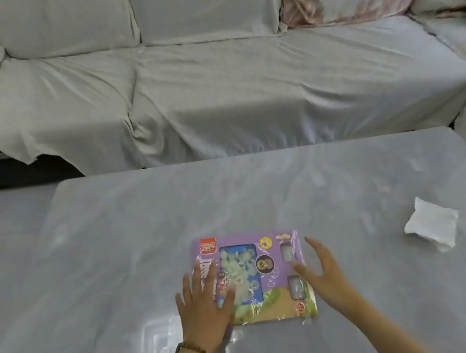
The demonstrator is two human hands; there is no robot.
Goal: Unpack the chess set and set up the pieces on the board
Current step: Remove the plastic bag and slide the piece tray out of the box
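A flat purple chess set package (268, 266), wrapped in clear plastic, lies on the grey table (354, 201) near the front. A blue window in it shows pale round pieces. My left hand (203, 309) lies over the package's left edge with straight, spread fingers. My right hand (324, 269) is at the package's right edge, fingers straight, thumb over the wrapper. Neither hand holds anything. No board is visible outside the package.
A crumpled white tissue (431, 223) lies on the table to the right. Behind the table stands a sofa (209, 87) under a grey cover, with cushions at both ends. Window light reflects on the table beside my left wrist.
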